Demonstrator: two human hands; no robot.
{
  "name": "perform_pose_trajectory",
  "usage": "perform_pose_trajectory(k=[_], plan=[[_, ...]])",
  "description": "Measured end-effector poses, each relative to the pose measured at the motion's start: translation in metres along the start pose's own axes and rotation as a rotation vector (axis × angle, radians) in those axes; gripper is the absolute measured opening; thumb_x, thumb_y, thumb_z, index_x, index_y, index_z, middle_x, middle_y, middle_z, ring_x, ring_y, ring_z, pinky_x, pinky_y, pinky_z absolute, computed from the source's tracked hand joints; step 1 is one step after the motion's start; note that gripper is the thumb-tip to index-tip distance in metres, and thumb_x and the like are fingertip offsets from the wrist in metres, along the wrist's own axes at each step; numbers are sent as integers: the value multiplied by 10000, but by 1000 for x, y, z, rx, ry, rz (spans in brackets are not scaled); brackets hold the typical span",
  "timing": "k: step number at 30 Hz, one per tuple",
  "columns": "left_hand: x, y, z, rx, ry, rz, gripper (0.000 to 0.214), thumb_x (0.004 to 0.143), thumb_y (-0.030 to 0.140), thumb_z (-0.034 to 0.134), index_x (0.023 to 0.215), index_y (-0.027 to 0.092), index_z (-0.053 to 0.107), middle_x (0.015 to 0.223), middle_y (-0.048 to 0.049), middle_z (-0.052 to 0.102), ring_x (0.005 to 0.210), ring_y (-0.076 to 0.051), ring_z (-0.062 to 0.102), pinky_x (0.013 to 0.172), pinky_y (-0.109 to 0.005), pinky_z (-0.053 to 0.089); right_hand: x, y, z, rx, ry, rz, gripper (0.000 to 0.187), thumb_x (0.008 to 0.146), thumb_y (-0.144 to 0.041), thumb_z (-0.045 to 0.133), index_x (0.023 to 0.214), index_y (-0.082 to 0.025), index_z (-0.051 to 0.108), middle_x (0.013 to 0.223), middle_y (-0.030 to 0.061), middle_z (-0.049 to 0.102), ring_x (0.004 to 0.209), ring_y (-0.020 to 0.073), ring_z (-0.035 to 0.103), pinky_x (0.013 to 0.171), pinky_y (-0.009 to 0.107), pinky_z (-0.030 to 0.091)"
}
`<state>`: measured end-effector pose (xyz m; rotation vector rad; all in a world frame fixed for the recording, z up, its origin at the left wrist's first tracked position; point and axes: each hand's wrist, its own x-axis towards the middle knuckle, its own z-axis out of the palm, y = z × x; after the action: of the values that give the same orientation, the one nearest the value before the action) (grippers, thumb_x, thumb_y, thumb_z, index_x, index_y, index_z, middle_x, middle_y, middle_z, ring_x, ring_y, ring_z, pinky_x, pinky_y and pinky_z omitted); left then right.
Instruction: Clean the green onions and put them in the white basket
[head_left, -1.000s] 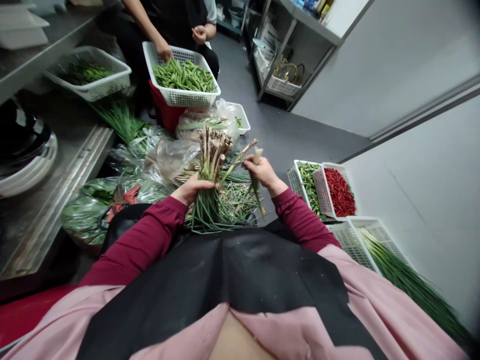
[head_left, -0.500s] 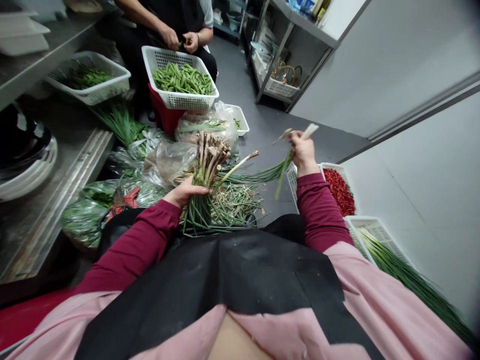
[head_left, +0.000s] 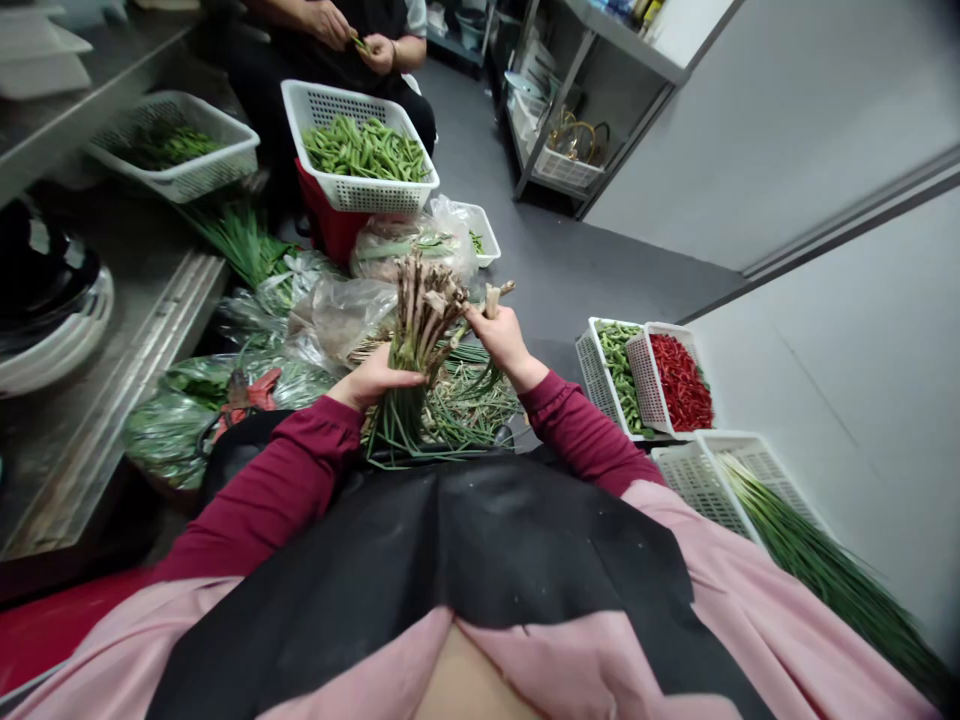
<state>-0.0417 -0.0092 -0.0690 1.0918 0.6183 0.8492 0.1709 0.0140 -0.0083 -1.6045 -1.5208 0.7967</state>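
My left hand [head_left: 375,379] is wrapped round a thick bunch of scallions [head_left: 409,345], root ends up, brown and dry at the tips, green leaves hanging below. Close beside the root ends, my right hand [head_left: 501,340] is closed on a few scallions [head_left: 492,300] whose pale ends poke up above the fingers. Its thumb and fingertips reach a stalk at the bunch's right side; whether they pinch it I cannot tell. Beneath both hands lies a heap of loose scallion leaves and trimmings [head_left: 472,405].
At right stand baskets of red chillies [head_left: 679,385], green peppers [head_left: 622,365] and clean scallions [head_left: 802,530]. Ahead, a co-worker's hands [head_left: 367,45] hold a green pod behind a basket of green pods [head_left: 364,150]. Plastic-bagged greens [head_left: 176,420] lie left, by a metal shelf [head_left: 150,370].
My right hand has come in from the right to the bunch, bringing its few scallions along. The left hand and bunch have hardly moved. The co-worker's hands have shifted slightly.
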Motion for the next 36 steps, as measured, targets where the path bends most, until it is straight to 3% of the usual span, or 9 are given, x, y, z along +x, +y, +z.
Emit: perform_pose_trajectory(k=[2,8,12,16,20,22,25,31,36], plan=[[0,1,1,41,16,18,449,505,261,860,891,101,695,776,-79,719,668,-194,639,666,-308,527,5,-6,2,32,-8,2,480,749,-593,628,574,-161,511,526,-29,456,532,82,380,522,232,315],[3,2,-2,20,83,48,391,509,288,864,811,105,695,705,-61,698,626,-166,617,651,-280,519,6,-4,-10,291,-271,108,424,771,-570,640,744,-148,614,565,-16,530,421,56,314,401,221,253],[6,-1,-1,24,89,72,419,493,285,868,836,111,701,726,-61,705,656,-181,629,678,-293,521,-7,2,5,143,-331,160,365,731,-491,697,658,-139,627,543,11,568,448,70,402,431,218,310],[9,-4,-2,51,79,85,422,485,287,869,832,114,701,735,-64,708,682,-201,637,713,-326,525,-23,3,25,-11,-410,120,274,718,-351,667,564,-136,596,516,0,553,492,85,456,497,229,340],[9,-3,-3,52,64,89,420,490,288,869,834,116,699,730,-62,707,695,-202,639,729,-326,524,-26,1,14,93,-454,130,252,717,-300,623,535,-160,518,475,-36,477,451,68,377,473,232,290],[8,-2,-5,46,62,81,422,487,295,871,827,116,697,724,-60,706,677,-193,636,706,-312,524,-21,0,-4,293,-395,209,247,725,-316,616,570,-184,477,450,-65,402,411,61,309,431,234,243],[6,-2,-8,73,62,46,424,486,299,872,823,111,696,721,-66,711,641,-186,634,649,-295,521,-5,-1,-42,525,-170,280,296,773,-367,585,599,-222,395,437,-102,258,385,63,205,395,240,195],[2,-1,-9,80,26,30,416,500,301,864,821,113,681,679,-55,699,598,-178,630,581,-273,511,36,-1,-115,546,119,148,414,845,-386,553,575,-241,274,457,-102,179,394,63,149,389,257,182],[-3,1,-12,45,7,29,389,516,291,856,812,115,676,666,-52,692,583,-175,631,562,-260,511,51,1,-170,599,392,37,405,920,-371,390,573,-252,219,451,-101,141,383,43,132,413,257,146]])
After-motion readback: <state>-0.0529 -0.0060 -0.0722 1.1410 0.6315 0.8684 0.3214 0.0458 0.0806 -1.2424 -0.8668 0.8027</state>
